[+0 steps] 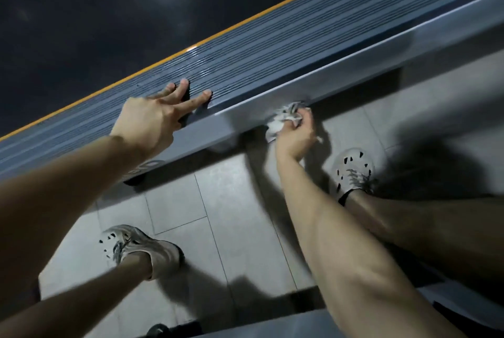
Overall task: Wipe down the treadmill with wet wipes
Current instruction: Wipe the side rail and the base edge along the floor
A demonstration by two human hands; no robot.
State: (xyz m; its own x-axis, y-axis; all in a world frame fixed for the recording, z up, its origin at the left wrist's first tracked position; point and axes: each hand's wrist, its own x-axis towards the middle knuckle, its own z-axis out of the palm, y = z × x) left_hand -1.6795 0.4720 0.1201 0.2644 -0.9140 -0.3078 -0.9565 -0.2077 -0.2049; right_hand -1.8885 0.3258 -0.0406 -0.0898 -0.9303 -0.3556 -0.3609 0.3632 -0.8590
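2 hands at the near side of the treadmill (354,71). Braces with left hand (148,122) on the ribbed grey side rail (300,46), fingers (203,97) straight and spread, tips touching the grooves. Grips a crumpled white wet wipe (281,122) in right hand (296,137), fingers curled round it, and presses it against the lower edge of the rail's smooth outer face, to the right of the left hand. Beyond the rail, a thin yellow stripe (245,22), then the dark belt (109,10). Stands on grey floor tiles (218,201) in 2 pale perforated shoes (136,245), 1 below the left arm, the other (351,171) just beside the right forearm.
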